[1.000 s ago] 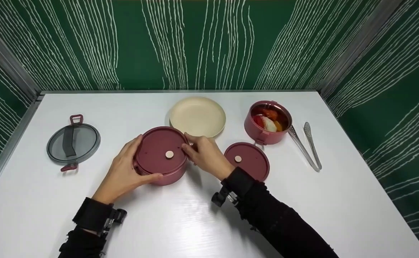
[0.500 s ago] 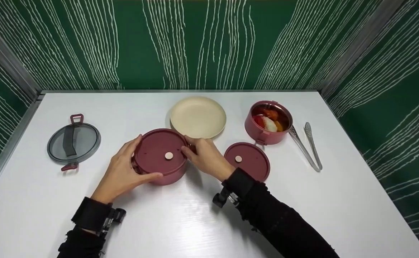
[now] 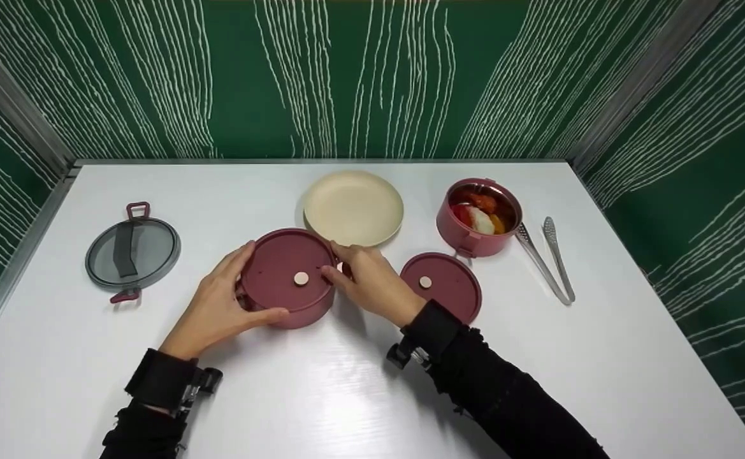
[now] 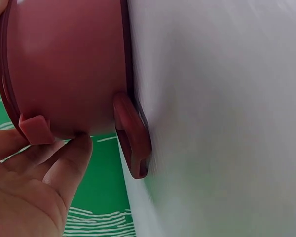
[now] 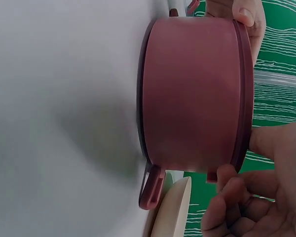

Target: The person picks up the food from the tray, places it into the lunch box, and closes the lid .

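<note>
A dark red pot (image 3: 302, 317) stands on the table with its round lid (image 3: 276, 268) on top, a pale knob in the lid. My left hand (image 3: 216, 309) holds the pot's left side, thumb across the front and fingers round the far side. In the left wrist view its fingertips lie by a small side tab (image 4: 35, 129). At the right rim, my right hand (image 3: 372, 280) pinches the lid edge. The right wrist view shows the thumb (image 5: 261, 140) on the lid and curled fingers beside a tab under the rim.
A cream plate (image 3: 353, 207) lies just behind the pot. To the right are a second red lid (image 3: 445, 293), an uncovered red pot (image 3: 468, 236) holding colourful food pieces, and metal tongs (image 3: 560, 261). A grey clear lid (image 3: 155, 252) with red clips lies at the left.
The lid's far edge has dropped slightly onto the pot since one second ago. Both hands have stayed almost where they were.
</note>
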The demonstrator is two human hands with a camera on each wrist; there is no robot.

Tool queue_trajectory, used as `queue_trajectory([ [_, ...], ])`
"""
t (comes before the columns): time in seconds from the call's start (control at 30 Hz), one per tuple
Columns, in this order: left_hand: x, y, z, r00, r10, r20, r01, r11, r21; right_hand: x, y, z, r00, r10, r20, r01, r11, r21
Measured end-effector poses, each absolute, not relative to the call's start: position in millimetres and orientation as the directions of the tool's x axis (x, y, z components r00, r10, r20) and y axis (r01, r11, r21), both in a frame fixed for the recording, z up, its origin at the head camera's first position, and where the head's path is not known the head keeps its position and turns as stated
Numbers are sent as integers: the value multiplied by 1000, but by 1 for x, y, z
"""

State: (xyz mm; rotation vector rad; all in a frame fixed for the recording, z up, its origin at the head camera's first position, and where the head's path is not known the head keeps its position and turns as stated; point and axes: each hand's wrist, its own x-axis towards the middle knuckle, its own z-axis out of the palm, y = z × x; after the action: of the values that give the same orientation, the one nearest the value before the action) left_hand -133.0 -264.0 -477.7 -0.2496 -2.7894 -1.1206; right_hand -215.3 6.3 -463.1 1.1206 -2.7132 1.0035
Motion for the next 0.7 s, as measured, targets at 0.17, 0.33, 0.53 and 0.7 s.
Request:
queue_trajectory([
  [0.17, -134, -267, -476, -982, 127, 141, 189, 705, 683, -215, 8, -463, -725, -637, 263, -660, 533, -530],
  [0.33, -133, -267, -474, -985, 131, 110, 171, 714, 679, -213, 11, -460, -740, -628, 241, -643, 554, -529],
  [0.53, -131, -259, -467, -986, 95, 135, 158, 777, 610, -215, 8, -448, -723, -625, 296, -683, 580, -444],
  [0.7, -137, -247, -463, -979, 111, 171, 182, 855, 485, -224, -4, -446, -644, -709, 288, -765, 585, -270],
])
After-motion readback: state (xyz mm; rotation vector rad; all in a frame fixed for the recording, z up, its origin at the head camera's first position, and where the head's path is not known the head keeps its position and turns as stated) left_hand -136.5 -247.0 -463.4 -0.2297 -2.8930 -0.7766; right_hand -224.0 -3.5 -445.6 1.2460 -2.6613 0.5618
